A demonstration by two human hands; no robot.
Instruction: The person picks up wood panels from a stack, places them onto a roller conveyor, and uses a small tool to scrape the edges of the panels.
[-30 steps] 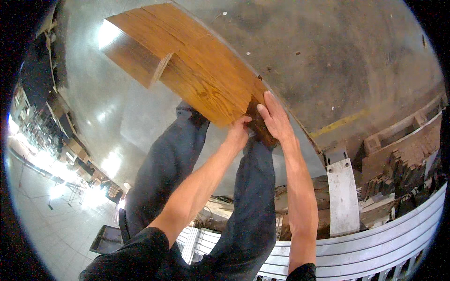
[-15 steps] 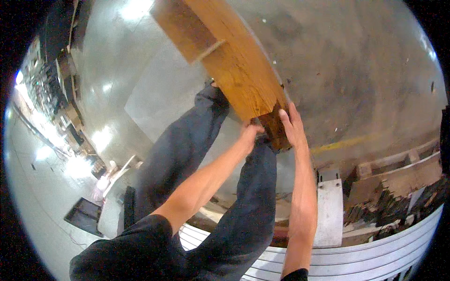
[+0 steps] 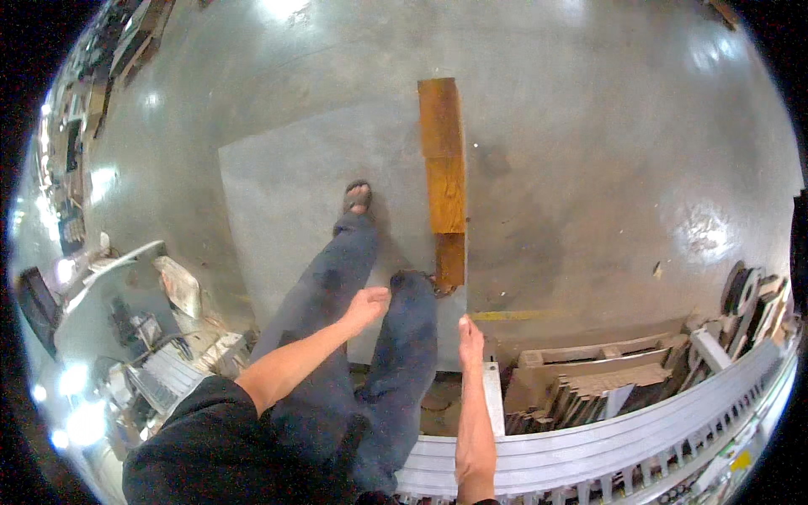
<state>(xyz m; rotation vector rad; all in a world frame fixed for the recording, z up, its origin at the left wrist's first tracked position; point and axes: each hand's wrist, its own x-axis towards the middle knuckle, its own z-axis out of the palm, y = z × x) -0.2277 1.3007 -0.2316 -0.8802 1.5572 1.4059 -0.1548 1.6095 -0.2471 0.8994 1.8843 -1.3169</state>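
Observation:
A long, narrow brown wooden piece, with three sections of differing shade, rests on the right edge of a large pale sheet on the floor. Just short of its near end, my right hand is apart from it, seen edge-on with fingers extended and nothing held. My left hand hovers over my legs, left of the wood's near end. Its fingers are loosely bent and hold nothing visible. One of my feet stands on the sheet; the other is by the wood's near end.
At the lower right runs a ribbed pale metal conveyor-like surface. Behind it lie a wooden pallet and stacked brown flat pieces. A white chair-like object and equipment stand at the left. A yellow line marks the floor.
Both hands have let go of the wooden piece and drawn back toward me. The piece, earlier held tilted and close, now lies lower, on the sheet.

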